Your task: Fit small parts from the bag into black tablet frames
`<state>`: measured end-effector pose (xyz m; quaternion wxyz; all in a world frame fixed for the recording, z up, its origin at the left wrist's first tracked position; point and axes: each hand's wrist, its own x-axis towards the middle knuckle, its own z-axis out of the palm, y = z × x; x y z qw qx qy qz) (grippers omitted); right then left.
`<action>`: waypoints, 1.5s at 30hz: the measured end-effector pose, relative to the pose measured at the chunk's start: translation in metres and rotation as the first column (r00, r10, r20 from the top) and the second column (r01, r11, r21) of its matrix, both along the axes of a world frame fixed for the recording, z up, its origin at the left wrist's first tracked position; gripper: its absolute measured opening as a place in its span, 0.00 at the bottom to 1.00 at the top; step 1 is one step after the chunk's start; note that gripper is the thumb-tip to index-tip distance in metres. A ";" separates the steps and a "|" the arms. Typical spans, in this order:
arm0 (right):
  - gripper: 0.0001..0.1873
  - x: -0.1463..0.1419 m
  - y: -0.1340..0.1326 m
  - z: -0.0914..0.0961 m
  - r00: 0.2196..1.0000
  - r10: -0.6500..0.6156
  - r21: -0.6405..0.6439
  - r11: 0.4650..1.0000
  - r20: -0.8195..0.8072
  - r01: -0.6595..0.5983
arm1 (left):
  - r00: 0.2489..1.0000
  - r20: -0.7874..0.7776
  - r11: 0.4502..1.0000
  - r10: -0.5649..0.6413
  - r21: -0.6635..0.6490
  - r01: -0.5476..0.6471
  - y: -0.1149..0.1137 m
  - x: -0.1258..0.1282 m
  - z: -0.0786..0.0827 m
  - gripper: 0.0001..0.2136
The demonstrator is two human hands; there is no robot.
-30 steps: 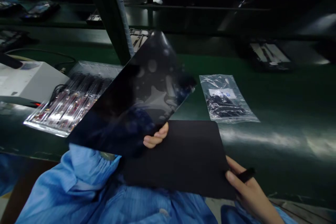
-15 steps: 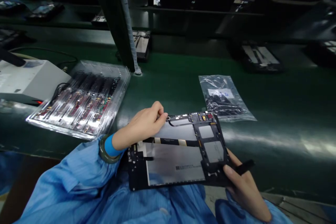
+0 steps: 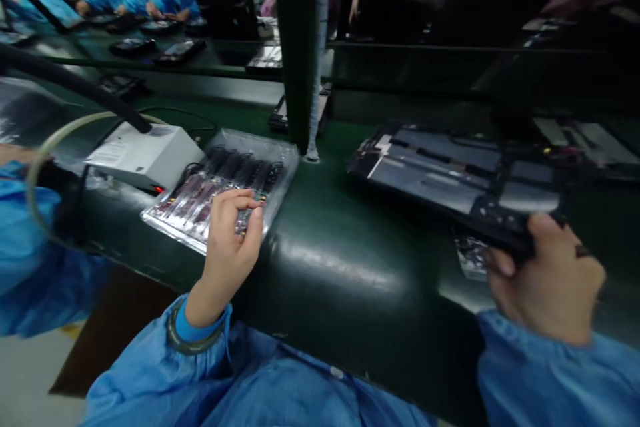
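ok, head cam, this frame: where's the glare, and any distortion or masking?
Head view: a long glare streak lies across the green bench; the plastic tray by the left hand shines too, as does the tablet frame in the right hand; the bench edge bows from the wide lens; the top-left corner is pixelated.

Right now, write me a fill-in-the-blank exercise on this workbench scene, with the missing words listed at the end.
The left hand has its fingertips on a clear plastic tray of long ____.
The right hand grips a black tablet frame above the ____ bench.
The white box left of the tray shows a small ____ light.

Missing words: circuit boards; green; red.
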<state>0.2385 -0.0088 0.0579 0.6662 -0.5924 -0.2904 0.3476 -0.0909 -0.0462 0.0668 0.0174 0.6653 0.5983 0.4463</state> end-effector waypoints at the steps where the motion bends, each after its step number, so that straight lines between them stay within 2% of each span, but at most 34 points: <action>1: 0.09 -0.003 0.024 0.003 1.000 -0.001 0.047 0.999 -0.008 0.001 | 0.998 -0.018 0.998 0.062 -0.005 -0.062 -0.002 -0.012 -0.003 0.03; 2: 0.09 -0.006 0.048 0.003 1.000 0.008 0.063 0.998 -0.018 -0.007 | 0.992 -0.044 0.993 0.116 -0.007 -0.117 -0.003 -0.025 -0.007 0.04; 3: 0.10 -0.008 0.071 0.003 0.999 0.026 0.022 0.999 -0.031 -0.025 | 0.983 -0.075 0.985 0.169 -0.007 -0.170 -0.003 -0.038 -0.011 0.05; 5: 0.13 -0.009 0.113 -0.001 0.994 0.065 -0.154 0.985 -0.082 -0.077 | 0.950 -0.150 0.961 0.274 -0.001 -0.278 0.000 -0.066 -0.020 0.08; 7: 0.13 -0.011 0.145 -0.007 0.993 0.066 -0.249 0.965 -0.095 -0.087 | 0.900 -0.239 0.925 0.364 -0.015 -0.379 0.005 -0.093 -0.026 0.11; 9: 0.10 -0.016 0.164 -0.013 0.994 0.066 -0.249 0.965 -0.087 -0.086 | 0.836 -0.347 0.876 0.425 -0.076 -0.477 0.011 -0.115 -0.028 0.15; 12: 0.09 -0.027 0.169 -0.020 0.992 0.106 -0.201 0.972 -0.075 -0.119 | 0.758 -0.486 0.765 0.436 -0.243 -0.596 0.021 -0.137 -0.028 0.19; 15: 0.13 -0.039 0.151 -0.027 0.985 0.167 -0.167 0.971 -0.036 -0.170 | 0.715 -0.535 0.689 0.449 -0.302 -0.659 0.029 -0.145 -0.028 0.21; 19: 0.15 -0.049 0.102 -0.037 0.945 0.326 -0.183 0.932 0.038 -0.314 | 0.695 -0.536 0.676 0.479 -0.280 -0.681 0.035 -0.144 -0.028 0.18; 21: 0.18 -0.049 0.073 -0.042 0.861 0.480 -0.243 0.866 0.168 -0.436 | 0.703 -0.526 0.685 0.479 -0.278 -0.674 0.036 -0.144 -0.026 0.16; 24: 0.24 -0.042 0.034 -0.049 0.638 0.646 -0.339 0.763 0.419 -0.550 | 0.710 -0.502 0.700 0.494 -0.255 -0.667 0.035 -0.143 -0.021 0.14; 26: 0.24 -0.036 0.014 -0.053 0.549 0.655 -0.323 0.745 0.519 -0.584 | 0.715 -0.476 0.709 0.511 -0.236 -0.664 0.033 -0.143 -0.018 0.12; 29: 0.20 -0.029 -0.007 -0.057 0.497 0.610 -0.237 0.746 0.617 -0.623 | 0.714 -0.425 0.722 0.557 -0.177 -0.669 0.033 -0.139 -0.012 0.12; 31: 0.16 -0.027 -0.018 -0.058 0.469 0.558 -0.168 0.747 0.685 -0.643 | 0.713 -0.377 0.745 0.592 -0.084 -0.662 0.032 -0.129 -0.006 0.12; 32: 0.14 -0.028 -0.023 -0.057 0.452 0.521 -0.134 0.749 0.724 -0.649 | 0.721 -0.348 0.762 0.598 -0.031 -0.647 0.031 -0.120 -0.003 0.12; 34: 0.11 -0.034 -0.034 -0.053 0.428 0.424 -0.062 0.764 0.798 -0.642 | 0.792 -0.264 0.824 0.550 0.020 -0.566 0.027 -0.092 0.003 0.11; 35: 0.10 -0.039 -0.040 -0.050 0.428 0.366 -0.017 0.776 0.826 -0.631 | 0.865 -0.179 0.880 0.468 0.002 -0.476 0.024 -0.073 0.004 0.11; 36: 0.09 -0.044 -0.045 -0.046 0.439 0.307 0.037 0.784 0.844 -0.619 | 0.936 -0.060 0.934 0.347 -0.072 -0.351 0.020 -0.052 0.005 0.10; 37: 0.09 -0.050 -0.050 -0.042 0.456 0.254 0.092 0.787 0.853 -0.610 | 0.979 0.086 0.966 0.186 -0.199 -0.166 0.016 -0.029 0.005 0.10; 38: 0.10 -0.057 -0.054 -0.038 0.472 0.208 0.144 0.782 0.857 -0.607 | 0.967 0.252 0.947 0.028 -0.317 0.055 0.012 -0.006 0.003 0.10; 40: 0.13 -0.069 -0.060 -0.033 0.485 0.141 0.219 0.760 0.863 -0.612 | 0.870 0.473 0.809 -0.141 -0.452 0.377 0.005 0.036 -0.002 0.10; 41: 0.13 -0.074 -0.062 -0.031 0.478 0.115 0.237 0.752 0.871 -0.615 | 0.825 0.535 0.750 -0.183 -0.466 0.469 0.002 0.053 -0.006 0.09; 42: 0.14 -0.078 -0.062 -0.031 0.462 0.093 0.244 0.749 0.882 -0.616 | 0.793 0.568 0.715 -0.218 -0.460 0.527 0.000 0.067 -0.009 0.09; 43: 0.14 -0.081 -0.062 -0.031 0.443 0.069 0.246 0.752 0.894 -0.612 | 0.771 0.588 0.695 -0.246 -0.447 0.563 -0.001 0.078 -0.013 0.08; 45: 0.13 -0.083 -0.060 -0.034 0.401 0.026 0.237 0.772 0.916 -0.590 | 0.754 0.590 0.690 -0.289 -0.418 0.591 -0.004 0.091 -0.019 0.07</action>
